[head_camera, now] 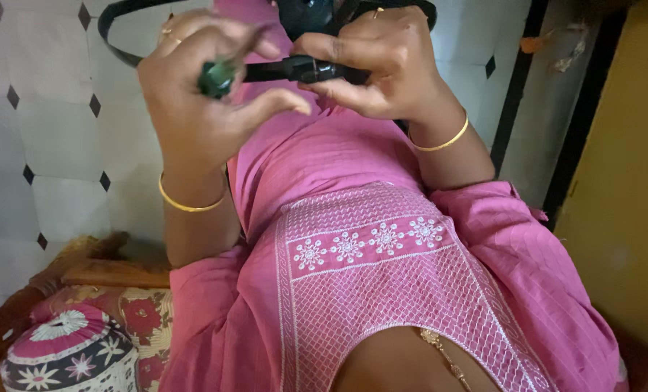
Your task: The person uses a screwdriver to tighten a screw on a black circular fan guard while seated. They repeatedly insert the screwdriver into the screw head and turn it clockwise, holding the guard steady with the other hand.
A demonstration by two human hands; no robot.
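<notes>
My left hand [193,87] is raised in front of my pink embroidered garment [367,276], its fingers curled around a small dark green round piece [216,78]. My right hand [382,62] pinches a black strap with a buckle [302,70] that runs across to the green piece. The strap belongs to a black band [117,33] that loops up towards a black device [306,11] at the top edge. Each wrist carries a gold bangle. How the green piece joins the strap is hidden by my fingers.
White floor tiles with small black diamonds [55,138] fill the left side. A carved wooden seat arm [84,265] and a floral cushion [70,352] sit at the bottom left. A dark frame [516,80] and a yellow surface [621,181] stand on the right.
</notes>
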